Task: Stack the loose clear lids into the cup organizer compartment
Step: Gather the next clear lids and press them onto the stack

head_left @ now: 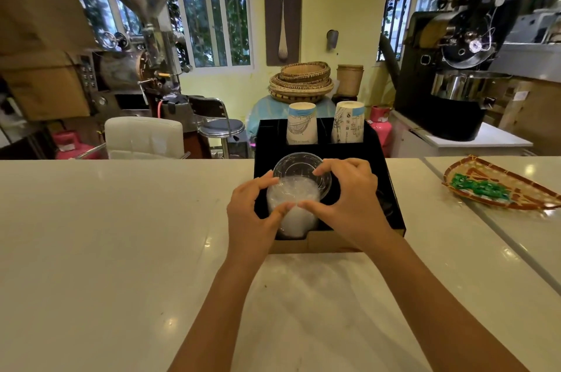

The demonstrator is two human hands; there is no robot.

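Note:
A black cup organizer (pixel 391 189) stands on the white counter in front of me. A stack of clear lids (pixel 296 192) sits in its front left compartment, the top lid tilted up toward the back. My left hand (pixel 253 214) grips the stack from the left, with fingertips on its rim and front. From the right, my right hand (pixel 349 198) holds the same stack, thumb and forefinger pinching its edge. Two stacks of upside-down paper cups (pixel 302 124) stand in the organizer's back compartments.
A woven tray (pixel 501 186) holding green packets lies on the counter at the right. Beyond the counter are a white chair (pixel 144 136), a black stool, stacked baskets and coffee roasting machines. A seam splits the counter at the right.

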